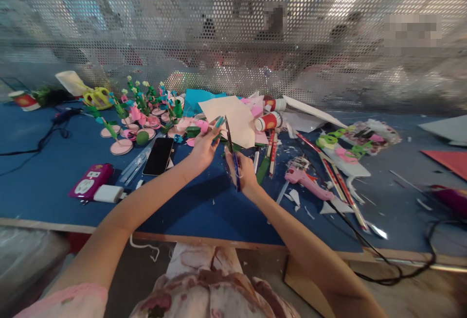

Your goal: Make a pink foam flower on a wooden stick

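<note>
My right hand (246, 172) is closed round the blue handles of a pair of scissors (237, 167). Their dark blades point up and away from me, slightly parted. Just left of the blades, my left hand (204, 152) pinches a small teal paper piece (220, 122) between its fingertips. Its exact shape is too small to make out. Behind both hands lies a large cream paper sheet (233, 116). Left of my left hand stand several paper flowers (136, 114) in pink, blue and green on round pink bases (121, 147).
A black phone (158, 156) and a purple power socket (91, 182) lie to the left. On the right are a pink glue gun (308, 183) with a black cable, paper scraps and red-white strips (337, 182). Paper cups (269, 121) lie behind, before a perforated metal screen (233, 31).
</note>
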`<action>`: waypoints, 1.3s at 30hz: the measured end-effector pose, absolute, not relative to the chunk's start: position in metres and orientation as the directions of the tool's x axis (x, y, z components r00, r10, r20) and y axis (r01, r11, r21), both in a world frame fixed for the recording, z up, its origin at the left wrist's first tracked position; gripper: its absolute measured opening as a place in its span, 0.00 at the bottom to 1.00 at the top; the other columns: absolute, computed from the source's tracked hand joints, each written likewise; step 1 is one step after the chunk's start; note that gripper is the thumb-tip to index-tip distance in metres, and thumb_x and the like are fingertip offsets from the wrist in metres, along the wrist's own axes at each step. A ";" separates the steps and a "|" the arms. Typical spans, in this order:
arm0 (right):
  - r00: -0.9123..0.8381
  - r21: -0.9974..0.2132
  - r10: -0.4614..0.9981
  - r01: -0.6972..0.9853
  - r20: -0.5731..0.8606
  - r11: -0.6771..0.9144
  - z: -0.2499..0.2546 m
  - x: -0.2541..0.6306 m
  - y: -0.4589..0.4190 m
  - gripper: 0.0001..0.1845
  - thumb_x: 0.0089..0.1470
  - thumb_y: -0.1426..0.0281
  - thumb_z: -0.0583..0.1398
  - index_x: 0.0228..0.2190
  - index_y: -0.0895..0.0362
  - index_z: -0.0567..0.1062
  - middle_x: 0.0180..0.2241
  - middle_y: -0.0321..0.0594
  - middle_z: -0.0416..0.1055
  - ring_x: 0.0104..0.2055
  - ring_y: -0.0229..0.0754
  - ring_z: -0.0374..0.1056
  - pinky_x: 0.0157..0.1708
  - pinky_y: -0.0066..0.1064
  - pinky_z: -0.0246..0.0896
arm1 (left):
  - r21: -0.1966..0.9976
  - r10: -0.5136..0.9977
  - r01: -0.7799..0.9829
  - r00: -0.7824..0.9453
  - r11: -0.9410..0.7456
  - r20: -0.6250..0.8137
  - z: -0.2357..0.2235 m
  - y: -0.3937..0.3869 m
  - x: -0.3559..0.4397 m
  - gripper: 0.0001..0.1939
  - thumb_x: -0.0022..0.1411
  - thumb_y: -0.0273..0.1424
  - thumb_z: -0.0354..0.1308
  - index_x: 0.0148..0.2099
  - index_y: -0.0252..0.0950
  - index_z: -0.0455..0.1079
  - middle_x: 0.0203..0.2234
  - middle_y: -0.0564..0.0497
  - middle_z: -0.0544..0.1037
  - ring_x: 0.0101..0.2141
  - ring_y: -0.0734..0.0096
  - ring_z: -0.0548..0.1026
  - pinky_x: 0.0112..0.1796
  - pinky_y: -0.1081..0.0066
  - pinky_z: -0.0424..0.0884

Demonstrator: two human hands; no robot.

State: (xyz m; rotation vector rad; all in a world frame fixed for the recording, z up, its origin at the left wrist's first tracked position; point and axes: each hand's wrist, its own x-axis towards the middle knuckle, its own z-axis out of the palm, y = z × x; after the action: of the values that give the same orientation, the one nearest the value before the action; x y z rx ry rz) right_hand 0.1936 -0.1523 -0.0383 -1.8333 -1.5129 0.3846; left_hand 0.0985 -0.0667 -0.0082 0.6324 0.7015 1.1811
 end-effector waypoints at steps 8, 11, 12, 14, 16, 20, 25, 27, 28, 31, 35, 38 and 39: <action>0.391 -0.335 0.916 0.878 0.090 -0.342 -0.021 0.210 -0.163 0.19 0.48 0.66 0.62 0.38 0.68 0.70 0.35 0.62 0.72 0.37 0.56 0.72 0.33 0.36 0.62 | 0.969 0.973 -0.121 0.065 -0.215 0.223 0.023 -0.007 0.047 0.13 0.39 0.15 0.66 0.24 0.32 0.65 0.16 0.58 0.68 0.23 0.75 0.70 0.31 0.73 0.66; 0.345 -0.143 0.927 0.935 0.149 -0.325 -0.013 0.210 -0.175 0.21 0.49 0.68 0.62 0.42 0.69 0.67 0.42 0.63 0.69 0.40 0.54 0.71 0.34 0.37 0.63 | 0.944 0.944 0.047 0.058 -0.326 0.323 0.018 -0.006 0.027 0.16 0.37 0.17 0.67 0.27 0.32 0.65 0.18 0.58 0.71 0.24 0.72 0.71 0.32 0.71 0.67; 0.316 -0.086 0.929 0.949 0.191 -0.305 -0.011 0.208 -0.177 0.18 0.51 0.69 0.60 0.42 0.68 0.68 0.42 0.62 0.68 0.41 0.55 0.69 0.35 0.37 0.64 | 0.941 0.943 0.074 0.060 -0.330 0.327 0.013 -0.007 0.022 0.16 0.38 0.17 0.67 0.29 0.33 0.66 0.20 0.57 0.72 0.25 0.71 0.72 0.33 0.71 0.67; 0.216 -0.060 0.935 0.976 0.280 -0.207 -0.008 0.199 -0.174 0.13 0.56 0.71 0.54 0.40 0.67 0.69 0.40 0.62 0.68 0.46 0.58 0.66 0.38 0.41 0.63 | 0.938 0.946 0.123 0.041 -0.323 0.321 0.001 -0.010 0.011 0.17 0.37 0.18 0.67 0.31 0.33 0.66 0.21 0.57 0.72 0.26 0.69 0.73 0.34 0.69 0.68; 0.035 -0.119 0.946 0.993 0.322 0.004 -0.010 0.185 -0.160 0.15 0.59 0.72 0.48 0.40 0.67 0.70 0.41 0.62 0.69 0.49 0.58 0.64 0.43 0.45 0.62 | 0.928 0.939 0.151 0.003 -0.339 0.343 -0.012 -0.010 0.003 0.18 0.37 0.20 0.67 0.32 0.33 0.66 0.22 0.57 0.72 0.27 0.69 0.73 0.35 0.70 0.67; -0.289 -0.220 0.923 0.912 0.255 0.346 -0.029 0.148 -0.108 0.22 0.60 0.66 0.49 0.51 0.65 0.65 0.54 0.56 0.64 0.60 0.48 0.55 0.57 0.38 0.52 | 0.959 0.958 -0.010 -0.027 -0.285 0.284 -0.030 -0.005 -0.004 0.18 0.40 0.23 0.67 0.32 0.35 0.64 0.21 0.59 0.70 0.26 0.73 0.71 0.36 0.72 0.67; -0.282 -0.285 0.939 0.900 0.195 0.330 -0.062 0.129 -0.075 0.36 0.60 0.59 0.47 0.56 0.79 0.55 0.58 0.71 0.55 0.64 0.57 0.48 0.61 0.49 0.41 | 0.980 0.968 -0.063 0.155 -0.188 0.196 -0.053 -0.008 0.008 0.18 0.40 0.27 0.68 0.31 0.35 0.62 0.18 0.60 0.67 0.22 0.75 0.70 0.31 0.71 0.69; -0.290 -0.289 0.940 0.898 0.177 0.332 -0.069 0.133 -0.081 0.37 0.60 0.57 0.45 0.57 0.78 0.54 0.59 0.71 0.53 0.64 0.59 0.46 0.60 0.52 0.39 | 0.985 0.961 -0.068 0.219 -0.156 0.167 -0.061 -0.010 0.012 0.17 0.41 0.27 0.68 0.30 0.34 0.62 0.17 0.59 0.67 0.21 0.75 0.70 0.30 0.71 0.69; -0.299 -0.285 0.939 0.897 0.168 0.337 -0.070 0.136 -0.086 0.38 0.60 0.56 0.45 0.57 0.78 0.53 0.59 0.71 0.52 0.65 0.59 0.44 0.61 0.53 0.38 | 0.986 0.959 -0.073 0.235 -0.147 0.160 -0.064 -0.010 0.014 0.17 0.41 0.26 0.68 0.30 0.34 0.61 0.17 0.59 0.67 0.21 0.75 0.70 0.30 0.71 0.69; -0.330 -0.269 0.934 0.895 0.137 0.356 -0.066 0.145 -0.105 0.40 0.60 0.55 0.46 0.57 0.79 0.53 0.60 0.72 0.48 0.66 0.58 0.39 0.62 0.51 0.35 | 0.985 0.958 -0.098 0.237 -0.141 0.161 -0.066 -0.008 0.013 0.17 0.41 0.24 0.67 0.30 0.35 0.60 0.17 0.60 0.67 0.22 0.76 0.70 0.32 0.72 0.69; -0.387 -0.324 0.921 0.866 0.050 0.382 -0.048 0.155 -0.133 0.41 0.58 0.53 0.49 0.57 0.77 0.55 0.61 0.69 0.49 0.66 0.57 0.40 0.62 0.46 0.41 | 0.980 0.961 -0.126 0.212 -0.154 0.178 -0.060 -0.004 0.009 0.22 0.37 0.22 0.68 0.31 0.36 0.58 0.17 0.63 0.66 0.27 0.74 0.74 0.38 0.71 0.70; -0.373 -0.410 0.923 0.831 0.092 0.376 -0.029 0.179 -0.160 0.40 0.58 0.52 0.48 0.59 0.70 0.54 0.64 0.62 0.41 0.66 0.55 0.42 0.60 0.42 0.48 | 0.981 0.965 -0.120 0.196 -0.155 0.177 -0.057 -0.006 0.007 0.27 0.34 0.20 0.69 0.36 0.35 0.58 0.19 0.61 0.69 0.30 0.70 0.75 0.37 0.69 0.71; -0.325 -0.416 0.935 0.838 0.140 0.354 -0.023 0.192 -0.170 0.38 0.58 0.52 0.47 0.59 0.67 0.53 0.65 0.59 0.39 0.65 0.54 0.45 0.59 0.42 0.50 | 0.981 0.965 -0.114 0.195 -0.156 0.176 -0.057 -0.008 0.007 0.28 0.34 0.20 0.69 0.37 0.35 0.59 0.21 0.60 0.71 0.30 0.70 0.76 0.36 0.68 0.71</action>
State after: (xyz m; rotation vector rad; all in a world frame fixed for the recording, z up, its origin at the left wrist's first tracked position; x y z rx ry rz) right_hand 0.1920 -0.1697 -0.0233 -1.5600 -2.2681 0.3818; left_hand 0.0074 -0.0075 -0.0566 1.3474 0.9012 1.2181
